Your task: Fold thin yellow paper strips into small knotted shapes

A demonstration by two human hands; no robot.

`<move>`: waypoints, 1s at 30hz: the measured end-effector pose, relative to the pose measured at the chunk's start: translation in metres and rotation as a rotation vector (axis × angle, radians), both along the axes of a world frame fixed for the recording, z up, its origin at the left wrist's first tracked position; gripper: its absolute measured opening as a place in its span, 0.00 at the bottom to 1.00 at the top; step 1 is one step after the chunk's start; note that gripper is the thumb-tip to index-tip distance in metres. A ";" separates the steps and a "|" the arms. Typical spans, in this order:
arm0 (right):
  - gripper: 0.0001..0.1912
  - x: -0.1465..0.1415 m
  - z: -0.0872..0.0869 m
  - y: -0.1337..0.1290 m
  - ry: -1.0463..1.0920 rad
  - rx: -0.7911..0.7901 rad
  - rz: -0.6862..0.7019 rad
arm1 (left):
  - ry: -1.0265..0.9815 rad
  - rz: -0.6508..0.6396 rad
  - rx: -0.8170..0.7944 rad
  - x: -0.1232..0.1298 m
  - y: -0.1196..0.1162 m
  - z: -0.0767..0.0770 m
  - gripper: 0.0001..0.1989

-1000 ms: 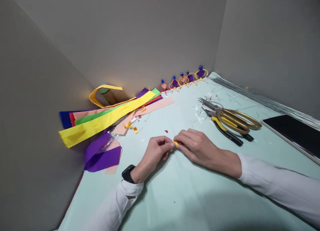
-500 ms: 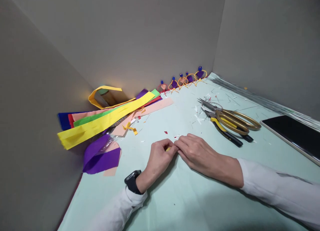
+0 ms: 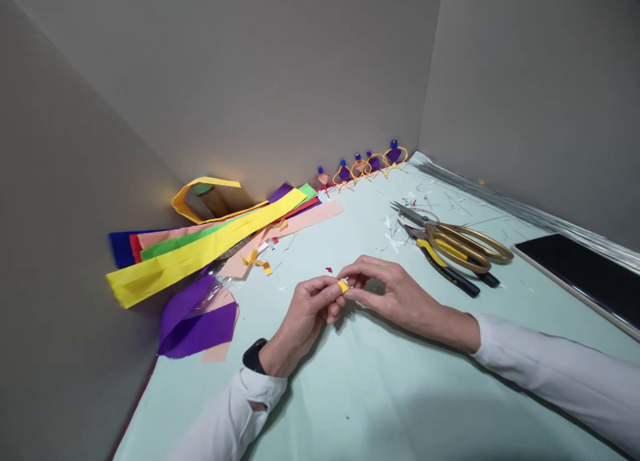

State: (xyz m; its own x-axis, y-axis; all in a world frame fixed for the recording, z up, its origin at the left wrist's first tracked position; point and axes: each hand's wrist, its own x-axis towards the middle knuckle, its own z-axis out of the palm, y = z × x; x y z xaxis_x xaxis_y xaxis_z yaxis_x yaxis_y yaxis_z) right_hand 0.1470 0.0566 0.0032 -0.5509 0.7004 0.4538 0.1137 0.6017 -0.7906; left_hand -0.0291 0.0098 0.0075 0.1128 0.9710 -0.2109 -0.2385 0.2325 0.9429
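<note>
Between the thumb and fingers of my left hand is a small folded piece of yellow-orange paper. A tiny white bit shows at its right end. My right hand comes in from the right, its thumb and forefinger curved around that same end. Both hands are close together, just above the pale green table cover. The fingertips hide part of the piece.
Coloured paper strips and a purple strip lie at left. Scissors and black-yellow pliers lie at right, near a phone and thin wires. Several small figures lean against the back wall.
My hands were pressed together with the piece mostly covered. They have turned up and parted slightly, so the yellow-orange paper and its white end now show. The view has shifted a little.
</note>
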 end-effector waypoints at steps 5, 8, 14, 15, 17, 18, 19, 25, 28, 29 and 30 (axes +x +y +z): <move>0.06 0.000 0.004 -0.003 0.055 -0.019 0.001 | -0.026 0.016 -0.017 0.001 0.000 0.000 0.16; 0.05 0.000 0.003 -0.003 0.072 0.036 -0.003 | -0.027 0.017 -0.013 0.002 0.000 -0.001 0.14; 0.05 0.002 -0.005 0.001 0.035 0.268 -0.006 | 0.068 0.056 0.011 0.000 0.001 -0.001 0.10; 0.05 0.003 -0.006 0.002 0.016 0.316 -0.007 | 0.094 0.062 0.025 0.000 0.001 -0.001 0.09; 0.06 0.005 -0.007 0.003 -0.033 0.400 0.002 | 0.142 0.061 0.054 -0.001 0.001 -0.001 0.08; 0.07 0.006 -0.007 0.003 -0.056 0.429 0.007 | 0.160 0.058 0.065 -0.001 0.001 -0.001 0.08; 0.07 0.007 -0.007 0.004 -0.076 0.446 0.010 | 0.171 0.055 0.070 -0.001 0.001 -0.001 0.07; 0.06 0.007 -0.007 0.006 -0.057 0.395 0.010 | 0.107 0.008 0.010 -0.004 0.001 0.001 0.09; 0.06 0.006 -0.008 0.007 -0.051 0.393 0.016 | 0.082 -0.006 -0.001 -0.004 0.001 0.002 0.09; 0.06 0.006 -0.009 0.007 -0.066 0.405 0.018 | 0.084 -0.002 0.001 -0.003 0.000 0.002 0.09; 0.06 0.006 -0.009 0.007 -0.091 0.424 0.016 | 0.093 0.003 0.007 -0.003 0.000 0.002 0.09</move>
State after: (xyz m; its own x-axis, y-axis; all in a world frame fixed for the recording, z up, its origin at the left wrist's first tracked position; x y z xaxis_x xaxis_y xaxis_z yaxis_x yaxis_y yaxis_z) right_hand 0.1527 0.0635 -0.0061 -0.6114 0.4532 0.6486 0.1597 0.8735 -0.4598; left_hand -0.0319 0.0098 0.0097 0.0897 0.9727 -0.2139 -0.1502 0.2255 0.9626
